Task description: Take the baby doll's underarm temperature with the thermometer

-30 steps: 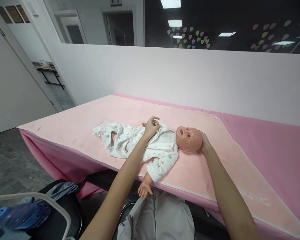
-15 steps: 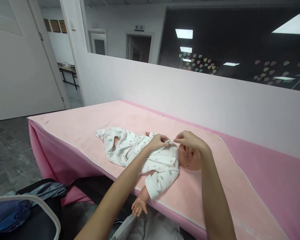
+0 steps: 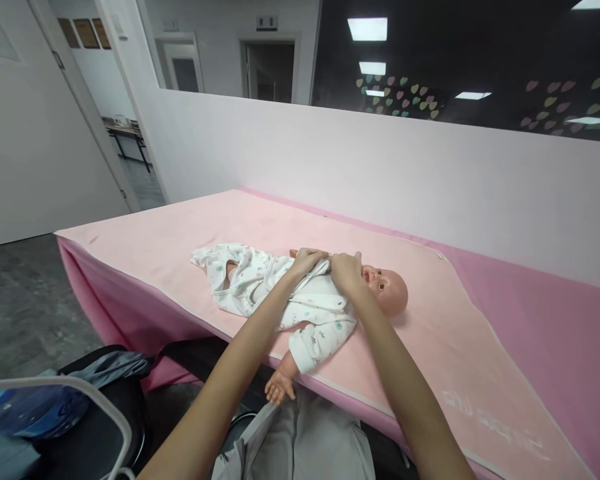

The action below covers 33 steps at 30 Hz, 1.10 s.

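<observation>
A baby doll [image 3: 394, 293] lies on its back across the pink-covered table, head to the right. It wears a white printed baby outfit [image 3: 313, 310], with one sleeved arm hanging over the near edge. My left hand [image 3: 310, 260] is on the doll's chest, fingers closed on the cloth of the outfit at its far side. Close beside it, my right hand [image 3: 347, 270] is closed on the same garment near the neck, just below the doll's chin. The fingertips of both hands are partly hidden.
A pink cover [image 3: 485, 373] drapes over the table, which meets a white wall [image 3: 380, 173] with a window above. At lower left stands a black chair [image 3: 130, 407] with a large blue-tinted water bottle [image 3: 40, 410] on it. An open door [image 3: 45, 133] is farther left.
My right hand has moved left and down from above the doll's face to the garment at its neck, uncovering the face. The left hand stays on the outfit. The view has shifted slightly.
</observation>
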Motion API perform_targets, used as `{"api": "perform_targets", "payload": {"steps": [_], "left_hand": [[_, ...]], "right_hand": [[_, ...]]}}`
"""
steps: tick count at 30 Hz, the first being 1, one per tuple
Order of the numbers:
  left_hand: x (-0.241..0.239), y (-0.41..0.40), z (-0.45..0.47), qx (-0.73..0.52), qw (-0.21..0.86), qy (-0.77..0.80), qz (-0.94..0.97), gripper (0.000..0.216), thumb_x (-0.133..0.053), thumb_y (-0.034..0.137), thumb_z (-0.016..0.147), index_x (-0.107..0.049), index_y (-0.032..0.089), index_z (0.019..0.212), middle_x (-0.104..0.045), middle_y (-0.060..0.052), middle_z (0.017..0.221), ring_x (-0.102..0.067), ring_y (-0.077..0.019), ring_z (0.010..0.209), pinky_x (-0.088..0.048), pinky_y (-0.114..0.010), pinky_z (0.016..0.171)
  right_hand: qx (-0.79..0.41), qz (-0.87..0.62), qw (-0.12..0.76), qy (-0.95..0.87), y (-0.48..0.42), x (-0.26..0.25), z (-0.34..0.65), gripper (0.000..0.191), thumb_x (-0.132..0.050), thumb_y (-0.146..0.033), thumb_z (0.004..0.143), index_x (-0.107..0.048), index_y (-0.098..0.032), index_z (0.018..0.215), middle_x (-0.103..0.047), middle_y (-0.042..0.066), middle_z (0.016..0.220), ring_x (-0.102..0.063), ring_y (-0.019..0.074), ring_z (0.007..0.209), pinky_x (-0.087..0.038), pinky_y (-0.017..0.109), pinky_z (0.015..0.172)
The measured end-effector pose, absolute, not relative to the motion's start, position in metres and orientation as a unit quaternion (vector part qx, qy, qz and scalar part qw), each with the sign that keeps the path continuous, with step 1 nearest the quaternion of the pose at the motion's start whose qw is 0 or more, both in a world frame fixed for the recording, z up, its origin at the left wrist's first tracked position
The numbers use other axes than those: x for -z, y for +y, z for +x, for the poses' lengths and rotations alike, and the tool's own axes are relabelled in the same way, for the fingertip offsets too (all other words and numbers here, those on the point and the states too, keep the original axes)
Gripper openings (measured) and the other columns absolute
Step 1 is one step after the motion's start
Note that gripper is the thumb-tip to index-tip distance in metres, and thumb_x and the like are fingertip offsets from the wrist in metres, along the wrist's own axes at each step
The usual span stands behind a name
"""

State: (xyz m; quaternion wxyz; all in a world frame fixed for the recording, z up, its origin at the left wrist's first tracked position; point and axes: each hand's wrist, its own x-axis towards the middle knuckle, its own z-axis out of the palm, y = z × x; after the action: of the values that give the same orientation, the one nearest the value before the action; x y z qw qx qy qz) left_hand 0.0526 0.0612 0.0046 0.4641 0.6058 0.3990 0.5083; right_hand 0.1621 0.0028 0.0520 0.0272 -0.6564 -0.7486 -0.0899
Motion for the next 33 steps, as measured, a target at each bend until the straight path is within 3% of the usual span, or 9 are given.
{"api": "perform_targets", "payload": {"steps": [4, 7, 9, 13, 16, 20, 24, 28, 33], "left_hand": [[-0.003, 0.063, 0.052, -0.502, 0.451, 0.4, 0.62, 0.023, -0.058, 0.031, 0.067, -0.072, 0.013, 0.073, -0.071, -0.006, 0.08, -0.06, -0.0223, 0.091, -0.043, -0.031, 0.083], [-0.004, 0.062, 0.051, -0.507, 0.438, 0.402, 0.624, 0.025, -0.055, 0.03, 0.07, -0.073, 0.014, 0.076, -0.071, -0.005, 0.085, -0.059, -0.0217, 0.094, -0.042, -0.03, 0.085], [-0.005, 0.06, 0.051, -0.499, 0.446, 0.402, 0.626, 0.029, -0.054, 0.036, 0.073, -0.073, 0.015, 0.078, -0.071, -0.005, 0.081, -0.059, -0.022, 0.092, -0.042, -0.031, 0.084], [-0.01, 0.05, 0.047, -0.392, 0.537, 0.306, 0.682, 0.038, -0.055, 0.047, 0.074, -0.073, 0.014, 0.077, -0.07, -0.006, 0.075, -0.06, -0.0207, 0.081, -0.043, -0.031, 0.081], [-0.013, 0.046, 0.042, -0.312, 0.577, 0.222, 0.721, 0.03, -0.065, 0.041, 0.07, -0.073, 0.014, 0.079, -0.07, -0.008, 0.087, -0.059, -0.0195, 0.087, -0.041, -0.029, 0.084], [-0.011, 0.05, 0.04, -0.436, 0.646, 0.177, 0.6, 0.036, -0.071, 0.036, 0.065, -0.069, 0.017, 0.095, -0.067, -0.006, 0.09, -0.058, -0.0143, 0.08, -0.042, -0.029, 0.082], [-0.009, 0.055, 0.042, -0.568, 0.664, 0.167, 0.456, 0.028, -0.071, 0.034, 0.066, -0.066, 0.02, 0.089, -0.063, -0.001, 0.075, -0.055, -0.01, 0.069, -0.045, -0.03, 0.081], [-0.009, 0.058, 0.043, -0.59, 0.669, 0.178, 0.416, 0.02, -0.071, 0.031, 0.066, -0.064, 0.019, 0.08, -0.058, 0.002, 0.066, -0.052, -0.0077, 0.062, -0.045, -0.029, 0.078], [-0.008, 0.054, 0.046, -0.551, 0.659, 0.174, 0.481, 0.035, -0.075, 0.036, 0.059, -0.067, 0.016, 0.086, -0.059, 0.0, 0.068, -0.051, -0.0073, 0.058, -0.045, -0.026, 0.068]], "right_hand": [[0.09, -0.659, 0.031, -0.746, 0.005, -0.059, 0.163, 0.026, -0.041, -0.005, 0.081, -0.065, -0.01, 0.089, -0.068, 0.019, 0.094, -0.063, 0.0235, 0.092, -0.031, 0.038, 0.088], [0.073, -0.668, 0.068, -0.737, -0.001, -0.085, 0.187, 0.02, -0.049, -0.013, 0.079, -0.067, -0.012, 0.086, -0.069, 0.016, 0.09, -0.064, 0.0235, 0.087, -0.038, 0.032, 0.077], [0.023, -0.667, 0.174, -0.724, -0.012, -0.106, 0.211, 0.018, -0.051, -0.018, 0.077, -0.069, -0.015, 0.079, -0.07, 0.012, 0.083, -0.063, 0.0212, 0.079, -0.04, 0.028, 0.068], [-0.065, -0.604, 0.416, -0.677, -0.043, -0.138, 0.249, 0.017, -0.057, -0.027, 0.073, -0.07, -0.017, 0.074, -0.07, 0.006, 0.076, -0.062, 0.0179, 0.075, -0.044, 0.026, 0.066], [-0.125, -0.554, 0.502, -0.652, -0.055, -0.146, 0.256, 0.022, -0.062, -0.034, 0.07, -0.07, -0.015, 0.076, -0.068, 0.005, 0.072, -0.061, 0.0179, 0.074, -0.046, 0.028, 0.068], [-0.177, -0.513, 0.523, -0.657, -0.048, -0.14, 0.246, 0.024, -0.065, -0.037, 0.068, -0.07, -0.014, 0.074, -0.066, 0.004, 0.068, -0.06, 0.0161, 0.071, -0.047, 0.029, 0.07], [-0.214, -0.5, 0.492, -0.68, -0.032, -0.131, 0.234, 0.024, -0.065, -0.035, 0.067, -0.07, -0.013, 0.075, -0.067, 0.005, 0.068, -0.059, 0.015, 0.069, -0.048, 0.028, 0.068], [-0.207, -0.508, 0.475, -0.687, -0.028, -0.128, 0.226, 0.019, -0.064, -0.032, 0.068, -0.067, -0.013, 0.073, -0.066, 0.005, 0.067, -0.06, 0.0143, 0.066, -0.047, 0.027, 0.067], [-0.165, -0.496, 0.493, -0.696, -0.058, -0.143, 0.214, 0.017, -0.063, -0.032, 0.071, -0.065, -0.015, 0.076, -0.066, 0.004, 0.07, -0.063, 0.0157, 0.071, -0.048, 0.027, 0.067]]}}
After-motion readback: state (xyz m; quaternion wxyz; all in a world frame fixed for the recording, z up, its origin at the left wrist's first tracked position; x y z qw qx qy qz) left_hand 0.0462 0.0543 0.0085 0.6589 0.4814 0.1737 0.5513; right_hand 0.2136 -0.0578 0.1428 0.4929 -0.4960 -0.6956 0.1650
